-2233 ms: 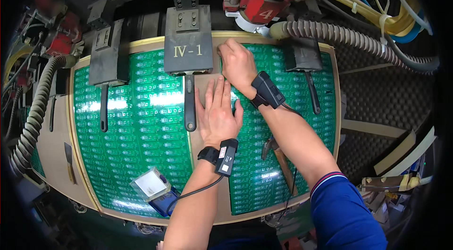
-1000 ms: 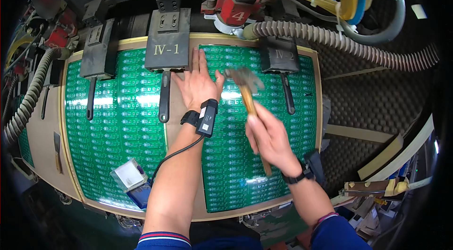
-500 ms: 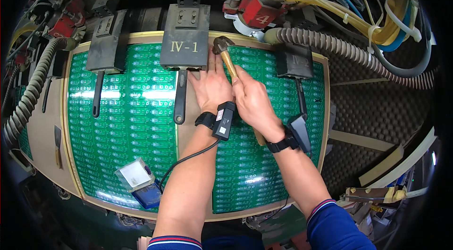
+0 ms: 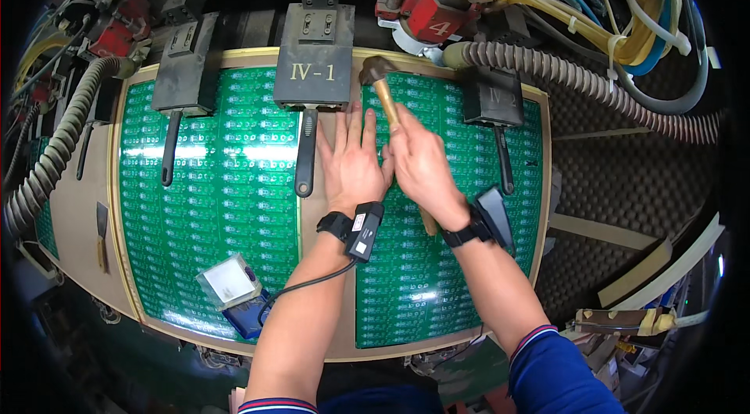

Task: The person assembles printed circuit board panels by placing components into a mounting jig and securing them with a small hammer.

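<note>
My right hand (image 4: 422, 168) is wrapped round the wooden handle of a hammer (image 4: 383, 99). The hammer's dark head points away from me, over the far end of the gap between two green circuit board panels. My left hand (image 4: 353, 172) lies with spread fingers on the brown strip between the left panel (image 4: 250, 258) and the right panel (image 4: 414, 273), partly over the right one. Just left of its fingers, a black lever handle (image 4: 306, 160) sticks out from a dark metal clamp block (image 4: 316, 55). Whether the hammer head touches anything cannot be made out.
Further clamp blocks with levers stand at left (image 4: 185, 70) and right (image 4: 492, 98). A ribbed hose (image 4: 578, 86) crosses the far right. A small clear-lidded box (image 4: 230, 281) sits on the left panel, and a scraper (image 4: 101, 238) lies left of it.
My left hand has slid back toward me, away from the clamp block, its fingers more spread. My right hand keeps hold of the hammer in nearly the same place. The view has shifted slightly.
</note>
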Motion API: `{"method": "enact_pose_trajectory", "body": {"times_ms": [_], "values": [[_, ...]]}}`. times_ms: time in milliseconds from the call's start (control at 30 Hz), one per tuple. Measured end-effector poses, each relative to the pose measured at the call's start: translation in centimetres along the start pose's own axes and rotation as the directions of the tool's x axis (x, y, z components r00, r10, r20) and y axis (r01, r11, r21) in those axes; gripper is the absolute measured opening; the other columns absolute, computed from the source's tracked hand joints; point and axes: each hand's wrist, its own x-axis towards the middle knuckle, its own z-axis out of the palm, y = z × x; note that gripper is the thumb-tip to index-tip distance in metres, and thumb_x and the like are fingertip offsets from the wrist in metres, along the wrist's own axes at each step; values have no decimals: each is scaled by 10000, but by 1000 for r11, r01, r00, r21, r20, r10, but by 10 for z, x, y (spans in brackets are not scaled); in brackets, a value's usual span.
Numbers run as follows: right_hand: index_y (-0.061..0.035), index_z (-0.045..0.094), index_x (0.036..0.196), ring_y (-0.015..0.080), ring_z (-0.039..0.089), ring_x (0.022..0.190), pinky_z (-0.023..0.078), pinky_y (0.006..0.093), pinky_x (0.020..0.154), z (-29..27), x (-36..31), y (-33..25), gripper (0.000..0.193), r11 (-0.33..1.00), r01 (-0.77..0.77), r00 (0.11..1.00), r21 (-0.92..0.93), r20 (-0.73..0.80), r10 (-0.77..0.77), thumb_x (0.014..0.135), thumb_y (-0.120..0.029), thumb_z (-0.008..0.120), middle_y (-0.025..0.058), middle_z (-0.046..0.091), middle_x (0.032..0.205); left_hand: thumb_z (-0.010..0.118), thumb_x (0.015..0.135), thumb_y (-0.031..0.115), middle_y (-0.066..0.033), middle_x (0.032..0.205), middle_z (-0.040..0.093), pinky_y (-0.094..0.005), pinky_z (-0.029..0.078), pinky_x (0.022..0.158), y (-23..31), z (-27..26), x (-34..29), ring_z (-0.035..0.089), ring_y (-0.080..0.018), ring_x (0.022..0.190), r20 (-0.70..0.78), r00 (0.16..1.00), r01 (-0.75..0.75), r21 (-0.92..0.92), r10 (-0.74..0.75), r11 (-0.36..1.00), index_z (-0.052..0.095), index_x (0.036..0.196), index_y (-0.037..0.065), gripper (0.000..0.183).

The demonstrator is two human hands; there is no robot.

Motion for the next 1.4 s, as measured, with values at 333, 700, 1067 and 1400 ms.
{"method": "enact_pose_trajectory", "body": {"times_ms": [333, 700, 1067, 1400], "values": [[74, 526, 1340, 500, 656, 816, 509, 533, 710, 6, 7, 13, 392, 999, -25, 999, 47, 38, 23, 1032, -151, 437, 317, 650, 864, 573, 873, 312, -192, 1514, 475, -687, 116, 1195, 0, 7, -2, 365, -394, 1448, 15, 999, -35, 43, 34, 998, 527, 1428, 6, 635], [94, 533, 1282, 533, 630, 847, 508, 566, 723, -5, 14, 13, 362, 998, 58, 995, -8, 78, -57, 1019, -139, 442, 341, 642, 871, 621, 861, 280, -193, 1462, 528, -676, 114, 1204, 1, 9, -3, 416, -402, 1416, -31, 999, -38, 55, 40, 998, 563, 1394, 11, 600], [113, 518, 1281, 537, 623, 858, 496, 576, 718, -10, 18, -1, 357, 997, 61, 996, -45, 72, -57, 1010, -112, 460, 355, 631, 878, 574, 854, 249, -202, 1437, 544, -692, 95, 1199, -4, 12, -7, 394, -421, 1420, -53, 998, -39, 27, 41, 999, 588, 1362, 8, 563], [136, 528, 1232, 525, 635, 839, 501, 566, 688, -12, 12, -10, 341, 998, 62, 992, -22, 107, -60, 1003, -114, 484, 354, 626, 832, 589, 835, 227, -204, 1437, 546, -702, 103, 1192, -1, 11, -6, 412, -429, 1407, -68, 997, -41, 30, 43, 999, 604, 1343, 8, 554]]}}
